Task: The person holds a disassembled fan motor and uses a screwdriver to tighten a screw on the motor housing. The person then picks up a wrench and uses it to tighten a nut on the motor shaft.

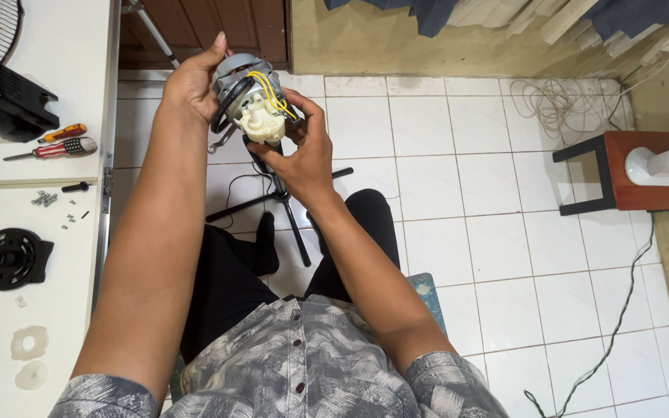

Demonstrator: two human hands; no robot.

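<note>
I hold a small fan motor (248,97) up in front of me with both hands. It has a grey metal body, a cream plastic gear housing and yellow wires. My left hand (193,81) wraps around its left side and back. My right hand (303,151) grips it from below and the right, thumb near the cream part. A black cable hangs down from the motor.
A white table (40,232) on the left carries two screwdrivers (60,143), loose screws (44,199), a black round fan part (9,258), a black housing (5,101), wire grilles and white discs. A black stand base (280,197) lies on the tiled floor; a wooden stool (621,174) stands right.
</note>
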